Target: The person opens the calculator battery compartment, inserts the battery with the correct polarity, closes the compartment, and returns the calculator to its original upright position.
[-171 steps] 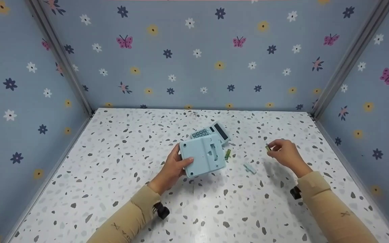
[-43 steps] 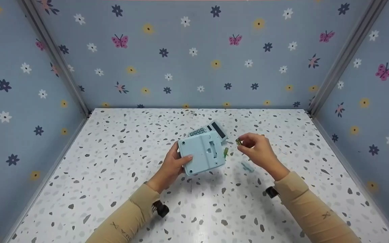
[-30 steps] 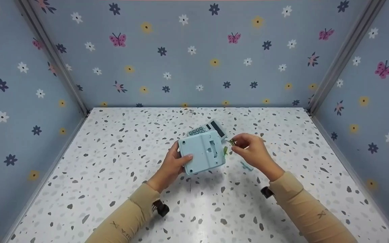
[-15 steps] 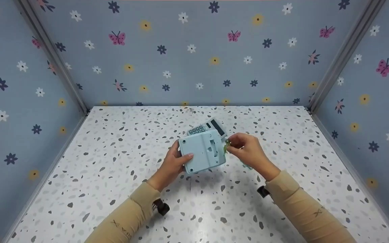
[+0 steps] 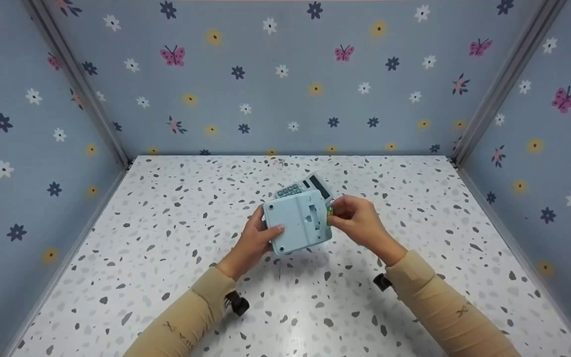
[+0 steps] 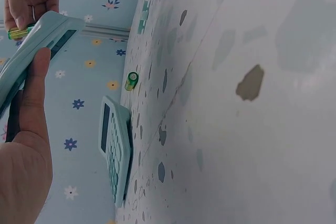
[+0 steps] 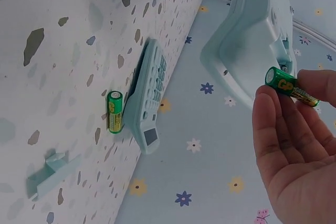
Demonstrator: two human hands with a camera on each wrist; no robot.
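My left hand [image 5: 251,245] grips a light-blue calculator [image 5: 293,225] by its left side, thumb on its back. The back faces up, with its battery slot uncovered. At its right edge, my right hand [image 5: 362,223] pinches a green battery [image 7: 283,83] between thumb and fingers. In the right wrist view, this battery is just outside the slot. A second green battery [image 7: 114,112] lies on the table beside another light-blue calculator [image 7: 147,95], which rests keys up. The small light-blue battery cover [image 7: 50,176] lies on the table in the right wrist view.
The speckled white table [image 5: 186,277] meets flower-patterned walls [image 5: 285,89] at the back and sides. Behind the held calculator, the second calculator's keys and dark display show in the head view.
My right hand has moved left with the battery, from well right of the held calculator up to its right edge. The left hand and its calculator have barely moved.
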